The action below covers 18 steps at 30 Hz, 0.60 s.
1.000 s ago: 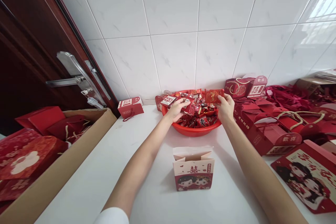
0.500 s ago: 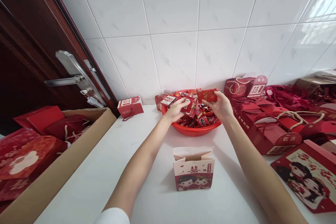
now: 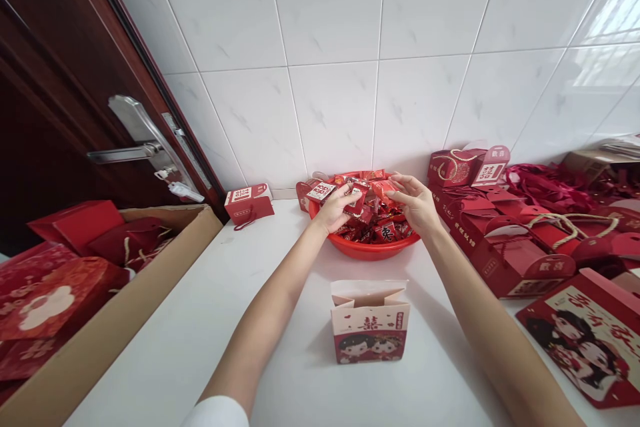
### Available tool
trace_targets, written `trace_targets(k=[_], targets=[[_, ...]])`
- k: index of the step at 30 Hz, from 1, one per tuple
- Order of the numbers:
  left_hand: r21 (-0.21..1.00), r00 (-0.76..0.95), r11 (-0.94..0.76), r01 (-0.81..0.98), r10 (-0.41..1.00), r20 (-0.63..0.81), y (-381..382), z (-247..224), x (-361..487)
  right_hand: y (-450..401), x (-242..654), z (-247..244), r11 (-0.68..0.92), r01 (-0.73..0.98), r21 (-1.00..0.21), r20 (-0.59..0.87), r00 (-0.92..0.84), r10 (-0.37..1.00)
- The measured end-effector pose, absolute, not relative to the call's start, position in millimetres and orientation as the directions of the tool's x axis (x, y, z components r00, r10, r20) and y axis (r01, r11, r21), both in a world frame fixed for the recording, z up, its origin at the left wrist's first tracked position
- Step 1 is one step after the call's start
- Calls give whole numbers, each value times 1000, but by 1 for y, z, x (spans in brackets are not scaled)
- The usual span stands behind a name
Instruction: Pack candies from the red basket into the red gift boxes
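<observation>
Red-wrapped sweets fill a red plastic basin [image 3: 373, 251] against the tiled wall. Over its left side, my left hand [image 3: 336, 211] is closed on several red candy packets [image 3: 354, 200]. My right hand [image 3: 416, 203] reaches over the basin's right side, its thumb and fingers closed around a bright red wrapped packet [image 3: 383, 192]. In front of the basin, an open-topped paper gift box [image 3: 370, 330] stands upright on the white table, printed with two cartoon faces. How full the box is, I cannot tell.
Folded red gift boxes [image 3: 520, 257] with rope handles crowd the right side, beside a larger printed box [image 3: 585, 340]. A small red box [image 3: 249, 203] sits by the wall. At left, a cardboard carton [image 3: 165, 267] holds red bags near the door handle [image 3: 145, 147].
My right hand has moved slightly and turned inward, and the wide red packet it touched at the basin's back right is now tilted or bunched in its fingers. My left hand stays in place.
</observation>
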<state>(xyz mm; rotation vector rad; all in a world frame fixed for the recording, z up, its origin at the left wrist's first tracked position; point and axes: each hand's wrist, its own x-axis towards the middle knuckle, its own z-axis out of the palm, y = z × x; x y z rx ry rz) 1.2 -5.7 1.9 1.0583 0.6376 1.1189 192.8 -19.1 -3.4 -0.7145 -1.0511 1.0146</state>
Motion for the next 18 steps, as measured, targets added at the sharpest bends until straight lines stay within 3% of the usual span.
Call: trace_targets(k=[5,10,14,18], targets=[[908,354,31,-417,926,131,-3,-1,-1,-20,189,-7,439,-196,-877,418,143,897],[897,358,48,-439,925,125,-3,0,-2,-25,183,-7,448,-41,-893,449,-4,894],[879,346,72,-471,932,109,-3,1,-2,-26,179,-8,548,113,-829,539,-97,837],[862,334,94,-498,938,91,-3,2,-2,-25,175,-10,568,131,-812,538,-210,817]])
